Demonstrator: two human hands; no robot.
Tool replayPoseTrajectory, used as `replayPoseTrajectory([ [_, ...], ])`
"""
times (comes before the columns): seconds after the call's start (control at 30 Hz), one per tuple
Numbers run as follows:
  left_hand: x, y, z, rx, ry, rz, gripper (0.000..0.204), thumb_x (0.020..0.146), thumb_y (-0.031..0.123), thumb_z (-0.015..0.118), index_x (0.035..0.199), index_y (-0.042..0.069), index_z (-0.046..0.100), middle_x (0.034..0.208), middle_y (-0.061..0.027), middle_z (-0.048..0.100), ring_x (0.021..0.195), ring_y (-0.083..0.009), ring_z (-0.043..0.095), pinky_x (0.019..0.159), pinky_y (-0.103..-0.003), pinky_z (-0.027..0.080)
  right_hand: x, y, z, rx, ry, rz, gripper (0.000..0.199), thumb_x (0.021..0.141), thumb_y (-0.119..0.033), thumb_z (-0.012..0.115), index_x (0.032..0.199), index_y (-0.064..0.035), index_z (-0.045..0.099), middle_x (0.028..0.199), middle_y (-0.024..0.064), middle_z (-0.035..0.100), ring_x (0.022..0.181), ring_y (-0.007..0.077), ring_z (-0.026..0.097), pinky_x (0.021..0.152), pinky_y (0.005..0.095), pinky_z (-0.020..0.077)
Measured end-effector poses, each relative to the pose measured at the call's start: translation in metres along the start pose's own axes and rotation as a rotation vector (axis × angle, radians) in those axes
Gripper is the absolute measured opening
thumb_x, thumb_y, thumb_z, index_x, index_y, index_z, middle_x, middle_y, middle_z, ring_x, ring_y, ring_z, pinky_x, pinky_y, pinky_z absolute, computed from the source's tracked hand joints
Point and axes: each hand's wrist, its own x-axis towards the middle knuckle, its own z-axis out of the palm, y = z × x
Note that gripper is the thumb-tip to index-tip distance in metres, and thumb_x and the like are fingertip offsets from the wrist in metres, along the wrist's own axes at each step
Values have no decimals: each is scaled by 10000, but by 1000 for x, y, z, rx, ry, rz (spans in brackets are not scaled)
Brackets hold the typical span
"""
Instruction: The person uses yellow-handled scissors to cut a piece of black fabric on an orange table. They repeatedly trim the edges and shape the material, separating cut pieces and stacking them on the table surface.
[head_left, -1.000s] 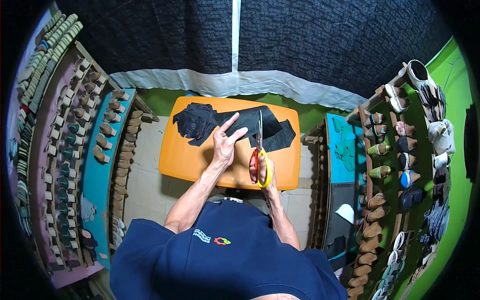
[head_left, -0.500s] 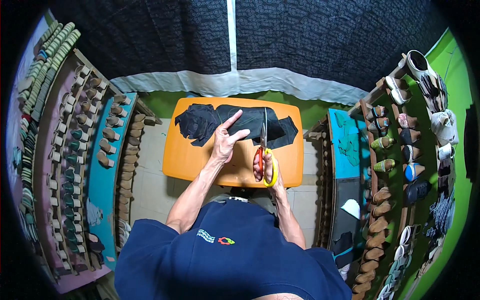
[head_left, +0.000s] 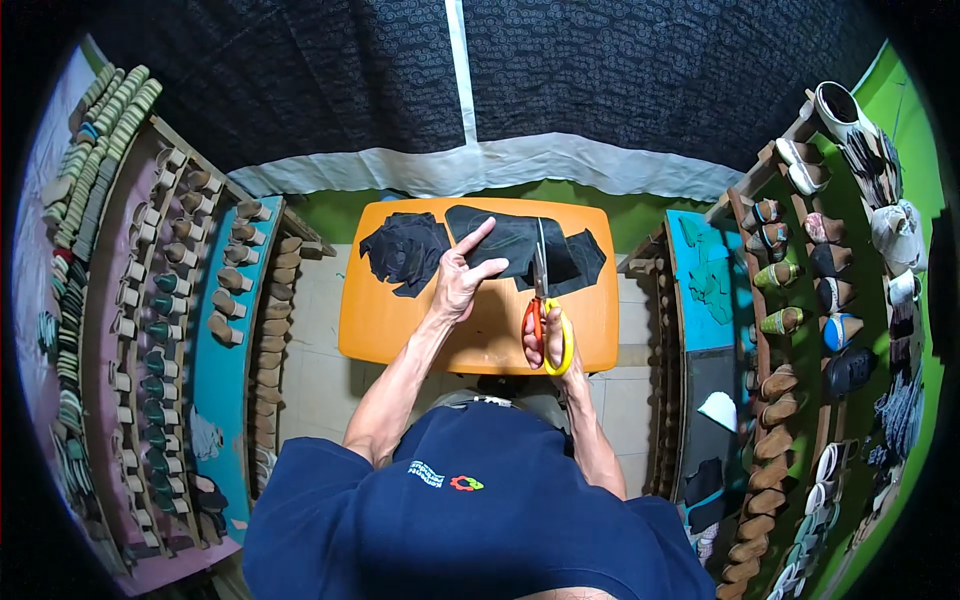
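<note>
My left hand (head_left: 462,285) grips the near left edge of a black leather-like sheet (head_left: 505,238). Its thumb and forefinger stretch apart over the top; the other fingers are partly hidden. Curved outlines show faintly on the sheet. My right hand (head_left: 549,347) holds scissors (head_left: 543,278) with one red and one yellow handle. Their blades point away from me and lie over the right part of the sheet, nearly together. Another black piece (head_left: 580,262) lies at the right, partly under the sheet. A crumpled black heap (head_left: 403,250) rests at the left of the orange table (head_left: 400,335).
Shelves with several shoe lasts (head_left: 160,390) stand on the left, beside a turquoise board (head_left: 215,390). On the right, a rack carries shoes and lasts (head_left: 775,410), next to a bench with green scraps (head_left: 708,275). A dark curtain (head_left: 640,80) hangs behind the table.
The view has shifted slightly, so everything sits a little to the right. The scissor blades look a little nearer each other. Both hands keep their holds.
</note>
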Motion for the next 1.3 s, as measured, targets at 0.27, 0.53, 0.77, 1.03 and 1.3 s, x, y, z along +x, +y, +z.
replayPoseTrajectory([
  [0.27, 10, 4, -15, 19, -32, -82, 659, 774, -91, 718, 1398, 7, 530, 1225, -104, 653, 1056, -134, 637, 961, -264, 498, -10, -17, 6, -103, 61, -2, 676, 890, -729, 510, 835, -55, 514, 574, 9, 446, 393, 95, 434, 367, 242, 382],
  [0.53, -13, -50, 6, -510, 343, -139, 379, 916, 54, 670, 1289, 81, 609, 1230, -79, 628, 1135, -191, 604, 1027, -365, 502, -4, 7, 12, -225, 124, 49, 589, 938, -642, 524, 849, -60, 516, 565, -4, 436, 401, 96, 430, 365, 252, 392],
  [0.77, -2, -64, 30, -341, 354, -50, 492, 866, -54, 690, 1339, -14, 559, 974, -122, 714, 842, -157, 703, 862, -261, 574, 9, 24, 4, -99, 115, 106, 575, 928, -647, 545, 876, -75, 534, 591, -1, 459, 433, 99, 468, 406, 268, 443],
  [1.03, -19, -138, -3, -282, 593, -222, 560, 854, -130, 632, 1387, -1, 518, 1009, -166, 668, 908, -199, 662, 877, -292, 564, 37, 82, -14, -42, 98, 291, 661, 915, -748, 425, 950, -97, 526, 623, 19, 491, 501, 138, 526, 488, 304, 502],
  [1.3, -50, -175, -11, -296, 749, -385, 571, 848, -83, 672, 1390, 38, 536, 823, -85, 650, 642, -119, 568, 602, -237, 487, 29, 109, -16, -124, 194, 402, 686, 907, -785, 374, 874, -116, 523, 596, 15, 489, 477, 133, 498, 438, 281, 425],
])
